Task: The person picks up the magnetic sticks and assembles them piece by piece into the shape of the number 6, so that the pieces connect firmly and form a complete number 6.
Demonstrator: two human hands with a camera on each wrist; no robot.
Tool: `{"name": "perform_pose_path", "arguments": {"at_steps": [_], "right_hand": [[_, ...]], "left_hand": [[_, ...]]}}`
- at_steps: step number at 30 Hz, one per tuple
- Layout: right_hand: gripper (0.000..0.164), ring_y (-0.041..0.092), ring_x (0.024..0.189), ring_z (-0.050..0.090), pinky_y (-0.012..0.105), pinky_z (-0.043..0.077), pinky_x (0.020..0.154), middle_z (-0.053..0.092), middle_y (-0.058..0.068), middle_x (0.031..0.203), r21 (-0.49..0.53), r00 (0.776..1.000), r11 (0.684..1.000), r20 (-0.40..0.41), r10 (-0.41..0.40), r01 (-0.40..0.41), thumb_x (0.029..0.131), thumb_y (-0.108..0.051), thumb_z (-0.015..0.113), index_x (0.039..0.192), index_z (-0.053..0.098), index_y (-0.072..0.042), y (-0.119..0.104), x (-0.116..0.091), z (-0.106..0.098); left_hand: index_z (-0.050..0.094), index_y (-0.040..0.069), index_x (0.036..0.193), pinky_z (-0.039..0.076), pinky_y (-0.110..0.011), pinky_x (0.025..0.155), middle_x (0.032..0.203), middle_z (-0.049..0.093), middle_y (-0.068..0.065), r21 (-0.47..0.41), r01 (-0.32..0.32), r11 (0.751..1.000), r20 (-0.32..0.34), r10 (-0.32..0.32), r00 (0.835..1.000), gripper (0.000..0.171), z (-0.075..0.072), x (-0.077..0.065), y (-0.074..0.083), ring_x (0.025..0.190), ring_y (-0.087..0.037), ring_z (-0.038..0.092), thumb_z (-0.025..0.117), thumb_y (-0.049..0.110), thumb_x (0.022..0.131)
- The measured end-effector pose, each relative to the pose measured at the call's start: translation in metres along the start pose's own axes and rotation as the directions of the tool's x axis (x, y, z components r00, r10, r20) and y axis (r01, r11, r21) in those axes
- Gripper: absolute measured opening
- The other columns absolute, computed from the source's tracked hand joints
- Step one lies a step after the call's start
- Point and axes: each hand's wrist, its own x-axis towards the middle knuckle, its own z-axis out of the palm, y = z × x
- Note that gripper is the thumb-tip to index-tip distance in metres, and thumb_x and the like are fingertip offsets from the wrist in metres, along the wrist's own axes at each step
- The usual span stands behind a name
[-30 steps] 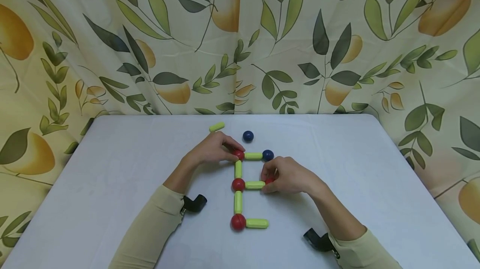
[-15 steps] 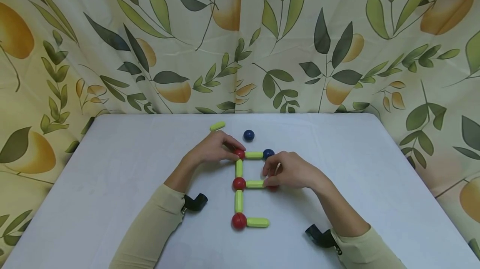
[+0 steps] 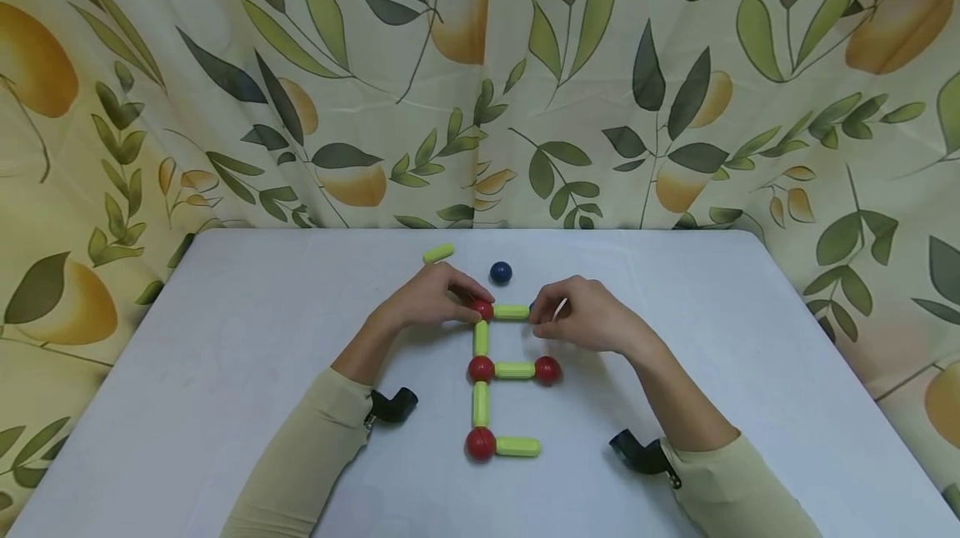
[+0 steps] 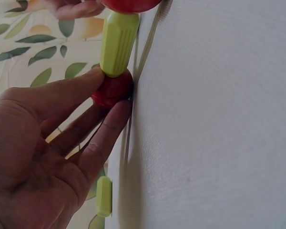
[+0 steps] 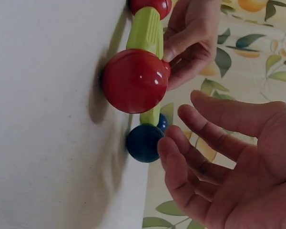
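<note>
Red balls and yellow-green rods lie joined on the table in an E-like shape. My left hand (image 3: 427, 298) pinches the top left red ball (image 4: 113, 90) between thumb and fingers. A rod (image 3: 512, 312) runs right from that ball to a blue ball (image 5: 144, 143), mostly hidden behind my right hand (image 3: 588, 317) in the head view. That hand is beside the blue ball, fingers loosely bent, holding nothing; whether a fingertip touches the ball I cannot tell. Below it, a red ball (image 3: 547, 370) sits at the end of the middle rod (image 3: 514, 371). The bottom rod (image 3: 518, 446) has a bare right end.
A loose blue ball (image 3: 501, 273) and a loose yellow-green rod (image 3: 438, 253) lie near the far edge of the white table (image 3: 262, 313). Behind hangs a curtain (image 3: 300, 105) printed with leaves and fruit. Each wrist carries a black camera (image 3: 395, 406).
My right hand has let go of the middle red ball and moved away from me, up to the blue ball. The left hand keeps its place on the top left red ball.
</note>
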Motion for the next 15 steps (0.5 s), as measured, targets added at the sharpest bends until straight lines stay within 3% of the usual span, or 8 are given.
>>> {"name": "perform_pose_path", "arguments": {"at_steps": [7, 15], "right_hand": [[0.014, 0.027, 0.089, 0.062, 0.031, 0.050, 0.068, 0.070, 0.010, 0.097, 0.014, 0.986, 0.998, -0.151, 0.065, -0.063, 0.089, -0.010, 0.078, 0.104, 0.078, -0.008, 0.004, 0.009, -0.003], [0.025, 0.028, 0.097, 0.067, 0.033, 0.055, 0.078, 0.074, 0.014, 0.109, 0.070, 0.987, 0.992, -0.114, 0.115, -0.107, 0.090, -0.006, 0.076, 0.114, 0.078, -0.008, 0.013, 0.016, 0.003]], "left_hand": [[0.079, 0.015, 0.119, 0.057, -0.030, 0.093, 0.109, 0.079, 0.004, 0.008, 0.001, 1.000, 0.003, -0.001, 1.000, 0.030, 0.000, 0.000, -0.001, 0.100, -0.011, 0.071, 0.082, 0.012, 0.090], [0.080, 0.016, 0.119, 0.057, -0.030, 0.095, 0.111, 0.078, 0.005, 0.010, 0.007, 1.000, -0.003, -0.007, 1.000, 0.030, 0.000, 0.000, -0.001, 0.102, -0.011, 0.070, 0.082, 0.012, 0.090]]}}
